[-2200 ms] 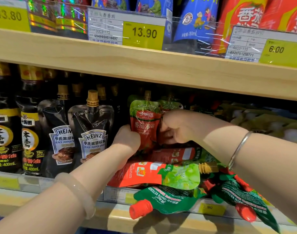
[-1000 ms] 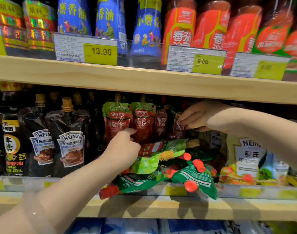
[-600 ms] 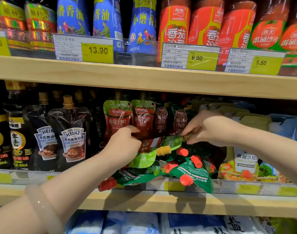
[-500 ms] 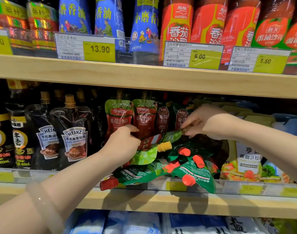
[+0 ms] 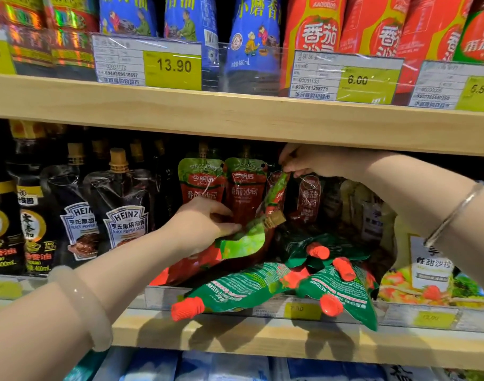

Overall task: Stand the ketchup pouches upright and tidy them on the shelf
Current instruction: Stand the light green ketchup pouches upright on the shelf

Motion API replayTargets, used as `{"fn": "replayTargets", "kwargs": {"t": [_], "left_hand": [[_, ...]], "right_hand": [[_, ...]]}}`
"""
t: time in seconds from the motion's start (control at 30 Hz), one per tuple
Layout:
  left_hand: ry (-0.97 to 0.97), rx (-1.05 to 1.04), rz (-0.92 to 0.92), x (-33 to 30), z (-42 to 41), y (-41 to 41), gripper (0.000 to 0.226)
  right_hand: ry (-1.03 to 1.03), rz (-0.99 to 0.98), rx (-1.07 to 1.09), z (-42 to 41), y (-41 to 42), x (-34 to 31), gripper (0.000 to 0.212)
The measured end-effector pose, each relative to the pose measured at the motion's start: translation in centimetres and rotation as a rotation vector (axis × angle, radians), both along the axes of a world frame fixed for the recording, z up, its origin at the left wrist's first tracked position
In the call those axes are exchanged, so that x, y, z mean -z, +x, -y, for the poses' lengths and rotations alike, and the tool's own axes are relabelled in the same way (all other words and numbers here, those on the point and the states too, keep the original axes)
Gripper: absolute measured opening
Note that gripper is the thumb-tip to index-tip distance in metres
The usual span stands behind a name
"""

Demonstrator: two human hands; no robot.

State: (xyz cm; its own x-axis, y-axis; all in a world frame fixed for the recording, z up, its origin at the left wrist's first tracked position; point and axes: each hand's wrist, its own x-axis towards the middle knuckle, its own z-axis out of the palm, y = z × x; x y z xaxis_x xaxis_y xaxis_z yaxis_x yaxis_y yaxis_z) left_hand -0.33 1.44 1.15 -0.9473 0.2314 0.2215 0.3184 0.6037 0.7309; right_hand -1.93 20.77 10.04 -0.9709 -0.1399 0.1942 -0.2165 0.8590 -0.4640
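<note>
Under my right hand [image 5: 306, 163]: ketchup pouch [image 5: 276, 193] pinched at its top, hanging near-vertical.
My left hand [image 5: 199, 224] grips a second pouch [image 5: 235, 246], long axis slanting, cap [image 5: 273, 220] up-right.

One head-worn camera faces straight into the shelf [image 5: 235, 336] from close range, tilted slightly down; both forearms enter from the bottom edge.

1. Ketchup pouches [image 5: 243, 290] look like glossy, crinkly plastic film with ribbed red plastic caps [image 5: 188, 309].
2. Shelf [image 5: 235, 116] is pale matt wood.
3. Price tags [image 5: 147, 63] are paper behind shiny clear plastic.
</note>
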Motion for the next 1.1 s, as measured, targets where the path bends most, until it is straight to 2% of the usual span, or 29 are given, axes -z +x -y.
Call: {"fn": "replayTargets", "kwargs": {"t": [0.2, 0.3, 0.4, 0.53, 0.73, 0.87, 0.9, 0.97, 1.03, 1.1], "left_hand": [[-0.036, 0.069, 0.06, 0.9, 0.3, -0.2, 0.015], [-0.05, 0.054, 0.034, 0.8, 0.0, 0.0, 0.027], [-0.09, 0.045, 0.031, 0.1, -0.8, 0.2, 0.043], [-0.164, 0.001, 0.016, -0.4, -1.6, -1.0, 0.042], [-0.099, -0.026, 0.055, 0.3, -1.5, -2.6, 0.027], [-0.113, 0.0, 0.099, 0.9, -1.1, -3.1, 0.027], [-0.108, 0.004, 0.118, 1.0, -1.0, -3.3, 0.028], [-0.086, 0.004, 0.141, 1.1, -1.0, -3.4, 0.028], [-0.068, -0.014, 0.153, 0.9, -1.1, -3.5, 0.026], [-0.064, -0.014, 0.161, 0.8, -1.2, -3.6, 0.025]], "right_hand": [[-0.002, -0.02, 0.023, 0.8, -0.5, -0.1, 0.031], [-0.02, -0.066, 0.003, 1.7, -0.2, 0.2, 0.026], [0.082, -0.179, 0.02, 2.8, -0.2, 0.5, 0.021], [0.162, -0.263, 0.092, 4.2, 0.0, 0.7, 0.03], [0.024, -0.305, 0.067, 4.8, 0.2, 1.3, 0.04], [-0.193, -0.298, 0.136, 3.4, 0.6, 2.5, 0.044], [-0.228, -0.256, 0.199, 2.8, 0.5, 3.0, 0.045], [-0.38, -0.033, 0.317, 2.1, 0.6, 4.3, 0.044], [-0.633, 0.259, 0.315, 2.0, 0.9, 5.2, 0.043], [-0.775, 0.406, 0.244, 2.2, 1.0, 5.8, 0.043]]}}
